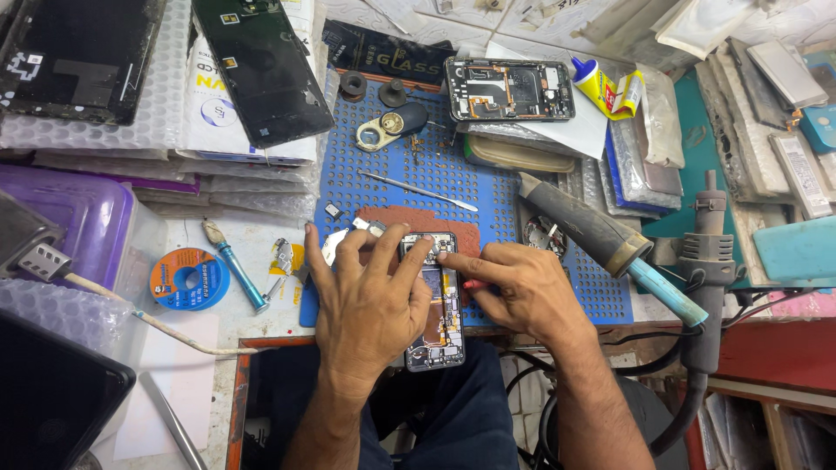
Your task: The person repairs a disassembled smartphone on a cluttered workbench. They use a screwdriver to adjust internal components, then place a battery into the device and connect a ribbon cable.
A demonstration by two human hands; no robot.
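The left hand (370, 300) lies palm-down over the opened phone (435, 305), fingers spread and fingertips pressing its upper end; the right hand (514, 292) sits just right of it, its grip pinched on a small red-handled tool (475, 285), forefinger extended onto the phone's top edge. The phone rests at the near edge of a blue perforated mat (488, 187) on a cluttered surface, with a solder spool (189, 278) left, a hot-air gun (705, 261) right and a second opened phone (509, 89) far. Its back cover is off, exposing boards and a copper-coloured area.
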